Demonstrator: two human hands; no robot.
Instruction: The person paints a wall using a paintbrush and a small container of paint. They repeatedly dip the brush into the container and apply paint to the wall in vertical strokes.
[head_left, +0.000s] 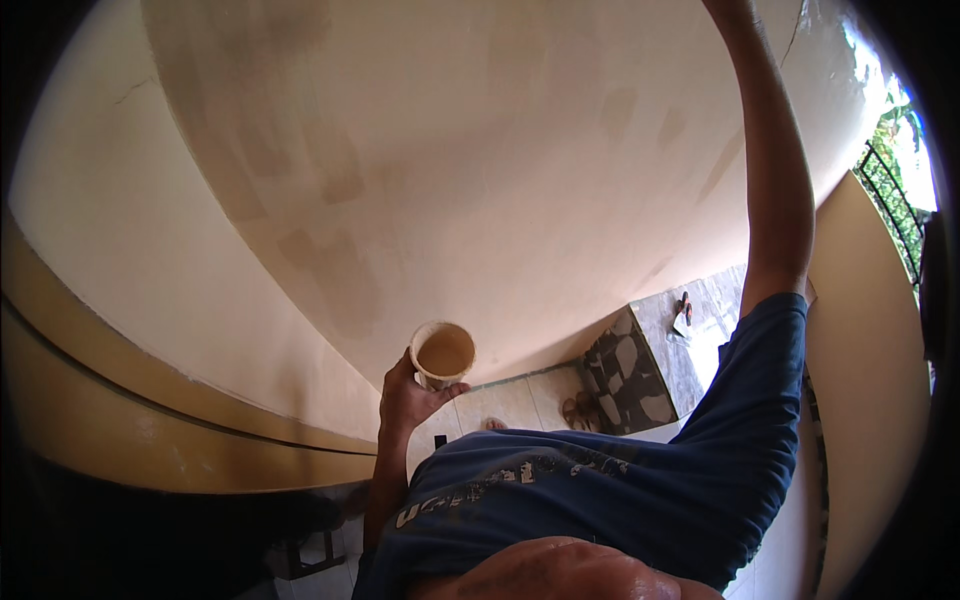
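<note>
My left hand (412, 398) grips a small, round, light-coloured cup (420, 373) from its near side, in front of my belly. Inside the cup is a beige liquid (445, 355), which looks like paint. My right arm stretches up along the right of the view. Only the wrist and the base of my right hand (729, 9) show at the top edge; its fingers, and anything in them, are cut off. Before me rises a cream wall (525, 187) with darker, damp-looking brush patches (330, 161).
A stone-topped ledge (660, 352) with a patterned side juts out at lower right. On it lies a putty knife-like tool (682, 315). Sandals (581, 412) stand on the tiled floor (495, 397) beside the ledge. A dark railing (892, 202) is at far right.
</note>
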